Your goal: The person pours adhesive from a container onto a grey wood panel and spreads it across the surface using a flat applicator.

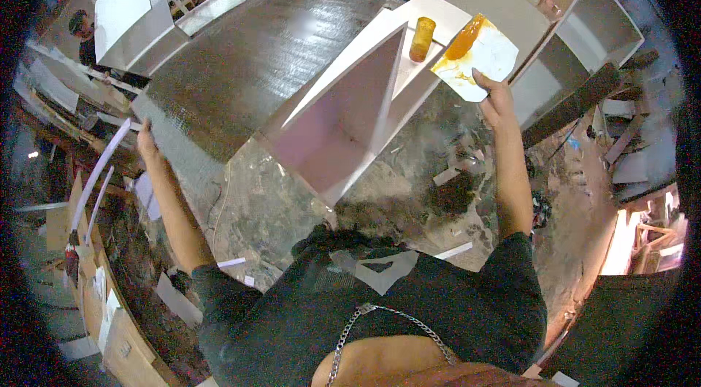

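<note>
My right hand grips a white flat board piece by its near edge, the thumb lying on top. Thick orange-yellow paste is smeared over its left part. Just left of the board, a yellow-amber jar stands on a white panel box with an open compartment. My left hand is stretched far out to the left, beside the dark tabletop's corner. The ends of pale strips come up close to it. Its fingers are mostly hidden, so whether it holds a strip is unclear.
A large dark, shiny tabletop lies beyond the box. White open cabinet boxes stand at the right. Offcuts lie on the stained floor. Another person is at the far left, near a white panel.
</note>
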`<action>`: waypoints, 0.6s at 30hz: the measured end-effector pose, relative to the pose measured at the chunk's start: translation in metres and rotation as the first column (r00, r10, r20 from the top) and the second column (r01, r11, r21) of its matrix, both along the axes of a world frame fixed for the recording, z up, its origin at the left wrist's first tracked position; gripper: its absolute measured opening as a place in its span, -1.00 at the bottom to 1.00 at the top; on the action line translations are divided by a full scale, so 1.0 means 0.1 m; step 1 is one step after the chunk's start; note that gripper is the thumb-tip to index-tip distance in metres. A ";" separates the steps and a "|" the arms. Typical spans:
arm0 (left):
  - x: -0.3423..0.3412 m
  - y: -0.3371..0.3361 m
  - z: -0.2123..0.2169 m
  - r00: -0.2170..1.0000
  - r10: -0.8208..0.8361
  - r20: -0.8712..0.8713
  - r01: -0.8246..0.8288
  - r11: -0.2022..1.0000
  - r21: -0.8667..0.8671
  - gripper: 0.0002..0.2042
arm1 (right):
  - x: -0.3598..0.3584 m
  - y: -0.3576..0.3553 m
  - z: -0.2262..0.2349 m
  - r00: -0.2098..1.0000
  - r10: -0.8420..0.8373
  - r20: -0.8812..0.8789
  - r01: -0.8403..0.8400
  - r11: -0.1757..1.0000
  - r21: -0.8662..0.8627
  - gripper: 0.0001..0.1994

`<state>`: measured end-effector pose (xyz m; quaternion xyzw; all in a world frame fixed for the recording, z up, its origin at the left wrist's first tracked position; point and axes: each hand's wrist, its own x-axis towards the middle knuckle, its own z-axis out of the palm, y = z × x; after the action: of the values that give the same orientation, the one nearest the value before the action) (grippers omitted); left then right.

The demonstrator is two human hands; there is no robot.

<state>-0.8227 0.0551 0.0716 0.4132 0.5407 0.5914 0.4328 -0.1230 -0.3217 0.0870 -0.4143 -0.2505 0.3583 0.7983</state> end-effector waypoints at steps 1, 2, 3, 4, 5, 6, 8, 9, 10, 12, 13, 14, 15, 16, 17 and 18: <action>-0.23 -0.04 -0.02 0.995 0.051 -0.081 -0.053 0.998 -0.021 -0.63 | 0.00 0.07 0.06 0.999 -0.042 0.032 0.044 0.998 -0.047 -0.51; -0.37 -0.09 -0.04 0.996 0.067 -0.055 -0.067 0.998 0.000 -0.63 | 0.01 0.16 0.17 0.999 -0.049 0.024 0.050 0.998 -0.034 -0.51; -0.56 -0.20 -0.07 0.996 0.085 -0.011 -0.085 0.996 0.028 -0.63 | -0.03 0.20 0.24 0.998 -0.023 0.050 0.028 0.995 -0.101 -0.54; -0.70 -0.27 -0.06 0.995 0.097 0.022 -0.098 0.994 0.049 -0.63 | -0.07 0.24 0.29 0.997 -0.005 0.078 0.018 0.986 -0.167 -0.57; -0.80 -0.31 -0.06 0.993 0.108 0.046 -0.111 0.992 0.066 -0.63 | -0.06 0.32 0.25 0.988 -0.044 0.148 0.060 0.993 -0.104 -0.59; -0.94 -0.38 -0.03 0.988 0.136 0.071 -0.142 0.986 0.089 -0.64 | -0.05 0.50 0.32 0.987 -0.054 0.149 0.069 0.993 -0.099 -0.59; -1.23 -0.63 -0.03 0.974 0.202 0.104 -0.215 0.969 0.126 -0.64 | 0.01 0.87 0.50 0.973 -0.010 0.231 0.040 0.991 -0.125 -0.59; -1.33 -0.75 -0.04 0.965 0.233 0.117 -0.248 0.959 0.136 -0.64 | -0.02 1.04 0.60 0.958 -0.011 0.288 0.056 0.987 -0.150 -0.59; -1.41 -0.88 -0.06 0.955 0.265 0.133 -0.283 0.948 0.145 -0.64 | -0.01 1.23 0.68 0.954 -0.002 0.300 0.049 0.987 -0.150 -0.59; -1.47 -1.08 -0.14 0.933 0.325 0.157 -0.348 0.925 0.152 -0.64 | 0.05 1.68 0.80 0.907 0.015 0.420 0.050 0.988 -0.144 -0.58; -1.49 -1.20 -0.16 0.921 0.350 0.169 -0.376 0.913 0.157 -0.64 | 0.17 1.94 0.84 0.807 0.062 0.588 0.103 0.964 -0.244 -0.61; -1.61 -1.48 -0.08 0.896 0.412 0.169 -0.438 0.882 0.172 -0.65 | 0.09 2.23 0.91 0.807 0.100 0.581 0.056 0.968 -0.243 -0.61; -1.58 -1.64 -0.19 0.878 0.444 0.179 -0.471 0.866 0.167 -0.65 | -0.01 2.47 1.00 0.682 0.135 0.719 0.106 0.954 -0.279 -0.64; -1.56 -1.78 -0.25 0.859 0.476 0.189 -0.505 0.849 0.158 -0.65 | -0.06 2.72 1.06 0.531 0.174 0.829 0.158 0.941 -0.299 -0.66; -1.51 -1.95 -0.30 0.838 0.508 0.198 -0.539 0.829 0.153 -0.65 | -0.01 3.04 1.05 0.326 0.169 0.930 0.175 0.956 -0.235 -0.66; -1.44 -2.12 -0.35 0.815 0.543 0.203 -0.574 0.805 0.150 -0.65 | 0.04 3.38 1.03 0.105 0.147 0.984 0.173 0.971 -0.164 -0.66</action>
<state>-0.9668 -0.1569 0.0367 0.2317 0.5407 0.7741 0.2340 -0.1193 0.0158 0.1901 -0.6413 -0.6712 0.0086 0.3716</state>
